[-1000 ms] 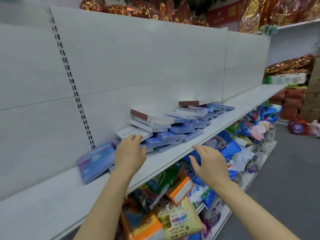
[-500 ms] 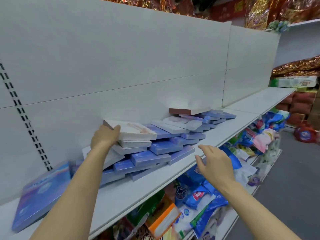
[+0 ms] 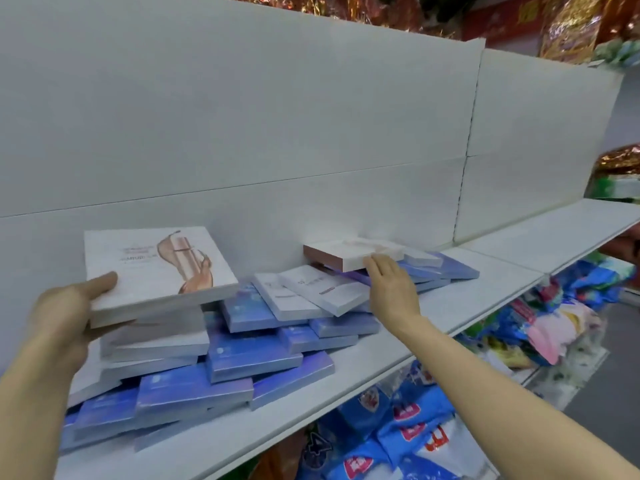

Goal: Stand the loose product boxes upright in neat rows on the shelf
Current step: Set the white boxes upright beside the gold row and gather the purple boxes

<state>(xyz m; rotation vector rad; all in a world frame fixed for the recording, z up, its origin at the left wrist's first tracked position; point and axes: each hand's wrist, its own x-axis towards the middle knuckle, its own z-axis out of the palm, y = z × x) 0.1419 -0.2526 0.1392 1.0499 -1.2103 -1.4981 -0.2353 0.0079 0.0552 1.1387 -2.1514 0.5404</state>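
Gripping a flat white cardboard box (image 3: 156, 268) by its near corner, the left hand (image 3: 69, 310) tilts it; the right hand's (image 3: 393, 289) straight fingers touch a pink-edged white box (image 3: 349, 252). Lettering seems too blurred to read.

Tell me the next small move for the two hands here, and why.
Probably curl the right hand round the rose-edged white box and lift it: its fingertips already touch that box atop the flat pile, while the left hand already grips the big white box.

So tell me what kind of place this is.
Most likely a shop aisle: a long white retail shelf with a heap of product boxes, packaged goods crammed on the tier below, and gold-wrapped gift packs up top.
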